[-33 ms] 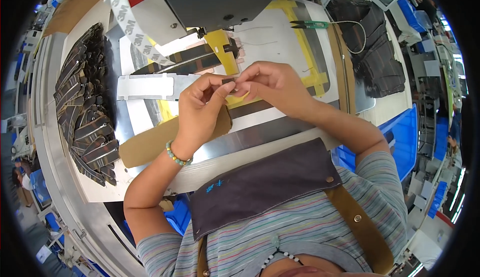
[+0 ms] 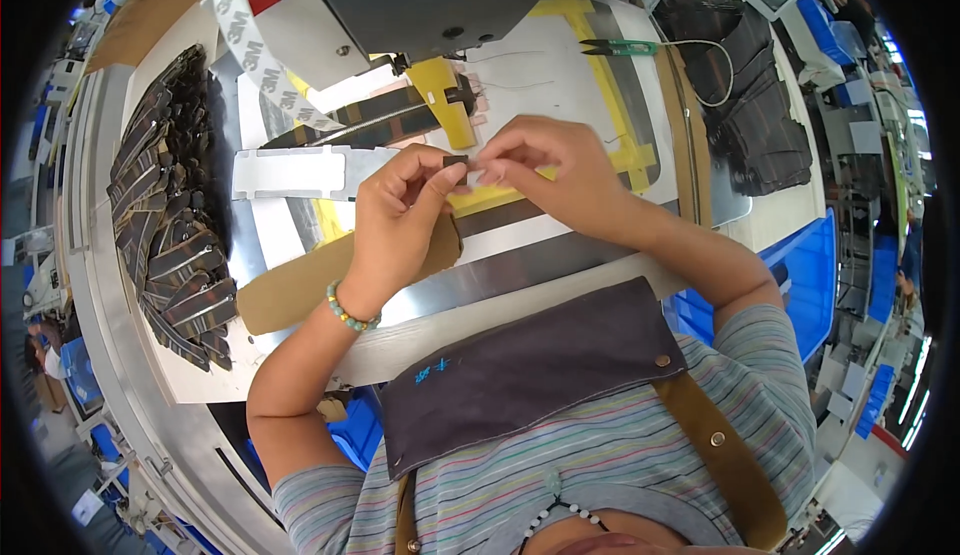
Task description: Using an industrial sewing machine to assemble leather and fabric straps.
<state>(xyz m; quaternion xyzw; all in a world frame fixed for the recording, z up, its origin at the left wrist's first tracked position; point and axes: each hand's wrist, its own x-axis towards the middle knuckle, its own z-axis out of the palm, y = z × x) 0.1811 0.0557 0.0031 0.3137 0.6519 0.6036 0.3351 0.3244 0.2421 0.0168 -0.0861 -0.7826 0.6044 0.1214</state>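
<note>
Between the thumb and fingers of my left hand (image 2: pixel 395 215) is a small dark piece (image 2: pixel 456 161), perhaps folded fabric. My right hand (image 2: pixel 562 170) is closed in a pinch just to its right. Those fingertips are slightly blurred, and what they hold is too small to make out. Just beyond both hands, a plaid fabric strip with a zipper (image 2: pixel 385 113) lies under the yellow clamp piece (image 2: pixel 440 100) of a sewing machine (image 2: pixel 430 5). A light grey template strip (image 2: pixel 295 173) lies left of my left hand, and a brown board (image 2: pixel 300 285) is partly beneath that forearm.
Stacked plaid zipper strips (image 2: pixel 175 225) line the left side of the table. At the right lie green-handled thread snips (image 2: pixel 625 48) and dark plaid pieces (image 2: pixel 740 95). A white tape ribbon (image 2: pixel 255 55) hangs beside the machine. A blue bin (image 2: pixel 805 285) stands below the right table edge.
My right fingertips have shifted slightly and are more blurred. My left hand has moved a little to the left, still holding the small dark piece.
</note>
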